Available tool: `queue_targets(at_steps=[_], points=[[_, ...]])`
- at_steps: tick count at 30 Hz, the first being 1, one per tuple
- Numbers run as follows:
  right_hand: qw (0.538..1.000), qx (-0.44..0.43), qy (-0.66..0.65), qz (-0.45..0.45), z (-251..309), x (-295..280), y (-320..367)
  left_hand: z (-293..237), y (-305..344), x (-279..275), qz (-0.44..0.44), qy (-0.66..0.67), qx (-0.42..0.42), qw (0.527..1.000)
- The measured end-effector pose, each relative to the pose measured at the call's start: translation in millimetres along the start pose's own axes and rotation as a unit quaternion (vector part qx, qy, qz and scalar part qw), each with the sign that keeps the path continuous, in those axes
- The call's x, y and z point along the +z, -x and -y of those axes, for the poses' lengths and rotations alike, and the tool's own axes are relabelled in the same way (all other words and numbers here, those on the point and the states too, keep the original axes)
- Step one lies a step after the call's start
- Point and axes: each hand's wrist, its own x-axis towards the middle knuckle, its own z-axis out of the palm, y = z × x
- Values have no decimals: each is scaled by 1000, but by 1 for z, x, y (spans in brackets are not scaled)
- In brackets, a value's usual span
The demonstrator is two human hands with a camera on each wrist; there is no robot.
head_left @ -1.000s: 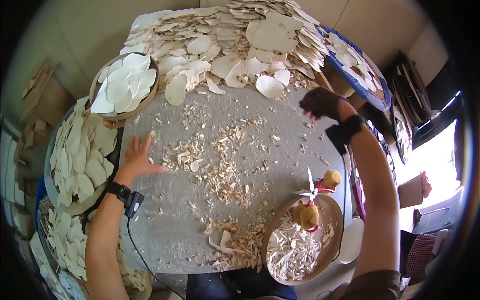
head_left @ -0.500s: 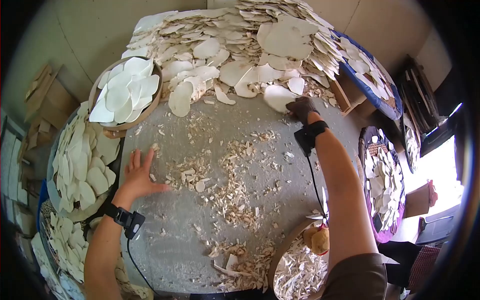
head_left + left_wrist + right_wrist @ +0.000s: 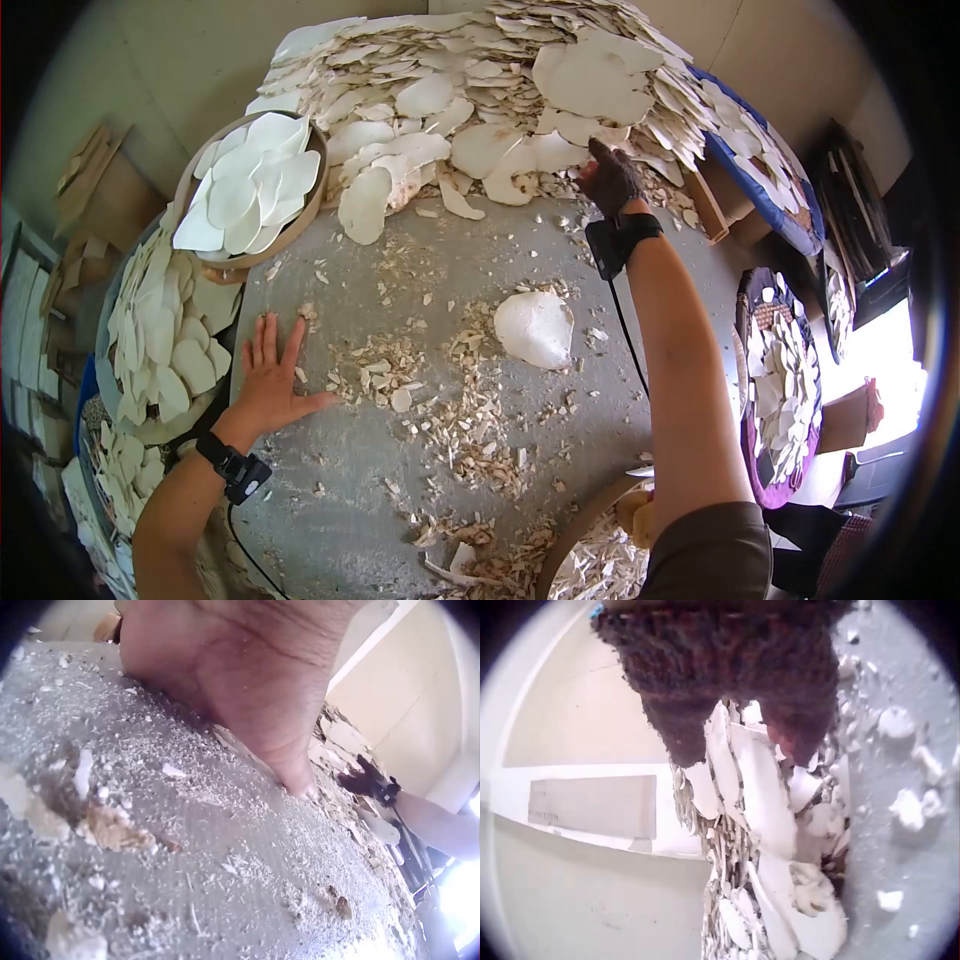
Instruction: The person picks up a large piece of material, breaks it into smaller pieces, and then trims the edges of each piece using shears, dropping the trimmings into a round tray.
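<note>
My bare left hand (image 3: 268, 383) rests on the grey tabletop (image 3: 330, 470) with its fingers spread and holds nothing; the left wrist view shows its palm side (image 3: 232, 682) close above the dusty surface. My right hand (image 3: 612, 182), in a dark glove, is at the front edge of the heap of pale flat slices (image 3: 480, 80). Its thumb and fingers stand apart, and slices (image 3: 765, 795) show beyond the glove (image 3: 727, 675) in the right wrist view. One whitish slice (image 3: 535, 328) lies alone mid-table, between the hands and nearer to me than the right one.
A round tray (image 3: 318, 195) of white slices stands at the back left. Crumbs and chips (image 3: 470, 440) cover the middle. Front right, partly behind my right arm, is a bowl (image 3: 560, 560) of slivers. More slice-filled trays flank both sides.
My right hand went from the table's right side to the slices at the back. The slice it touched half a second ago now lies mid-table. My left hand has stayed nearly still.
</note>
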Motion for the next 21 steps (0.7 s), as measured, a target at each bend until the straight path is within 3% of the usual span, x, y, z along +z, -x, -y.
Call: queue_targets(at_steps=[1,4,6,8,11,15,17,18,20,21], points=[[998,-24,-56,4,-8,3,-16,0,0,0,-5,-2,0,1000],[997,-41,70,2,-11,-5,-50,2,2,1,-15,-11,5,1000],[975,-116,189,17,-9,-5,-56,3,0,3,-25,-12,11,1000],[989,-79,119,31,-4,5,-66,3,1,4,-35,-8,17,999],[1000,3,8,-22,-2,6,-93,4,0,4,-29,11,20,999],[991,-73,116,-2,-13,15,-63,4,2,3,-33,6,19,999],[997,-66,45,-18,-15,37,-27,5,2,5,-42,1,23,999],[992,-97,83,-17,-15,44,-7,6,3,4,-39,-1,21,999],[904,-282,318,48,-20,31,15,3,3,1,-36,-1,20,999],[805,-327,489,73,-17,24,26,1,4,1,-32,-2,18,999]])
